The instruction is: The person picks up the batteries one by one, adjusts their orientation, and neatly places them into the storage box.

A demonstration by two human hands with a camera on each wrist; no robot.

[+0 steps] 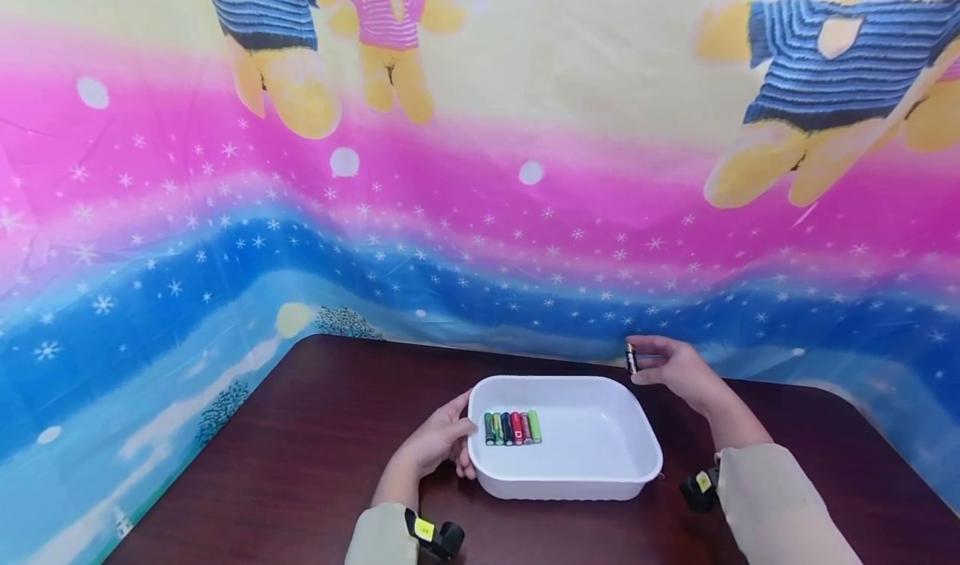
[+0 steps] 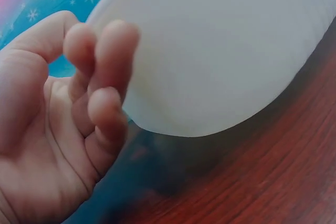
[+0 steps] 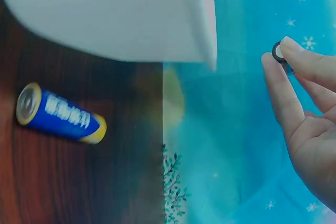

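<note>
A white plastic tray (image 1: pixel 566 487) with rounded corners sits on the table. My left hand (image 1: pixel 435 442) grips its left side, thumb over the rim and fingers against the outer wall; the left wrist view shows those fingers (image 2: pixel 114 51) curled beside the wall. Inside, toward the left, several batteries (image 1: pixel 517 428) in green, dark blue, red and light green stand in a side-by-side row. Beyond the tray's back right corner, my right hand (image 1: pixel 686 375) pinches a dark battery (image 1: pixel 631 359) between thumb and fingers. Its round end (image 3: pixel 279 52) shows in the right wrist view.
A blue battery with yellow ends (image 3: pixel 61 114) lies on the table outside the tray in the right wrist view. The dark wooden table (image 1: pixel 300 432) meets a printed cloth backdrop (image 1: pixel 480 240) along its back edge. Both wrists wear black cameras.
</note>
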